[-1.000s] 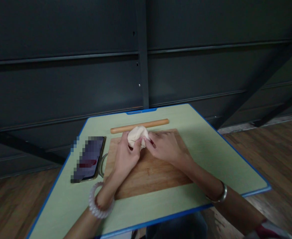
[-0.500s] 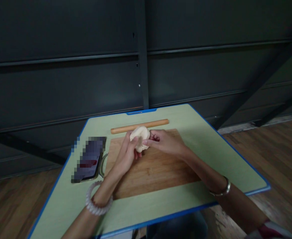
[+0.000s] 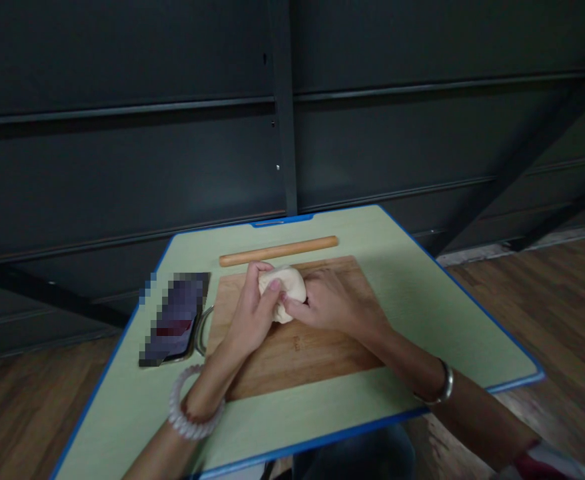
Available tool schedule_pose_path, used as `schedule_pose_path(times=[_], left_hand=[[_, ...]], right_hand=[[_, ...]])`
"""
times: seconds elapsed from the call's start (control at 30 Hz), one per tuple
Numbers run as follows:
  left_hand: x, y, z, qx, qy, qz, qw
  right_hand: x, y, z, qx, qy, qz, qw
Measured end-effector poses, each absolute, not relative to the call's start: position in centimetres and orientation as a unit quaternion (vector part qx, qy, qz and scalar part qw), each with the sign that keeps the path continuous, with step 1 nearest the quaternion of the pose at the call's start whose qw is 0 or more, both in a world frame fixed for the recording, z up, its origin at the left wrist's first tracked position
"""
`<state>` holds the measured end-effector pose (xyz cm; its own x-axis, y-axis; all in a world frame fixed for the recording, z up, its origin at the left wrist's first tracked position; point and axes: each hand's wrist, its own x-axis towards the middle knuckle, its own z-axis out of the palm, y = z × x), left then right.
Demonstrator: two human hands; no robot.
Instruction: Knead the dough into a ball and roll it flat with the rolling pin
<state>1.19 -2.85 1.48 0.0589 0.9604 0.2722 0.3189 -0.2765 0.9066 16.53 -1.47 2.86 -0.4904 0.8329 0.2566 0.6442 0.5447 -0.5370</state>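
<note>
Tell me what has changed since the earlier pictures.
The dough has come slightly nearer the person, no longer overlapping the rolling pin in view, and its visible surface looks smoother and rounder. The left hand and right hand moved with it; neither let go. The rolling pin, phone and board stayed put.

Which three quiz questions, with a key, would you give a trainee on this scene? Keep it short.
1. Fill in: on the table, the phone lies on the ____ side of the cutting board, as seen in the picture.
2. True or false: the rolling pin lies beyond the far edge of the cutting board.
3. What do the left hand and right hand both hold?
a) phone
b) rolling pin
c) dough

Key: 1. left; 2. true; 3. c.
</note>
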Motion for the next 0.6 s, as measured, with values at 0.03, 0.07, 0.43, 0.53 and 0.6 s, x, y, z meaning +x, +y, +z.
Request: schedule_pose_path(times=[0.03, 0.07, 0.43, 0.53, 0.6], left_hand=[[1.3, -2.8, 1.5, 0.636, 0.49, 0.486, 0.345], [1.4, -2.8, 1.6, 0.624, 0.48, 0.502, 0.358], [2.1, -2.4, 1.2, 0.599, 0.486, 0.535, 0.345], [1.9, -2.1, 1.2, 0.587, 0.498, 0.545, 0.333], [1.9, -2.1, 1.2, 0.585, 0.496, 0.547, 0.336]], right_hand=[[16.4, -1.6, 2.7, -0.44, -0.833, 0.204, 0.267], [16.3, -1.7, 2.5, -0.442, -0.816, 0.233, 0.29], [15.7, -0.8, 2.4, -0.333, -0.699, 0.5, 0.387], [16.3, -0.5, 2.4, -0.365, -0.736, 0.472, 0.319], [16.9, -0.3, 2.7, -0.416, -0.74, 0.438, 0.295]])
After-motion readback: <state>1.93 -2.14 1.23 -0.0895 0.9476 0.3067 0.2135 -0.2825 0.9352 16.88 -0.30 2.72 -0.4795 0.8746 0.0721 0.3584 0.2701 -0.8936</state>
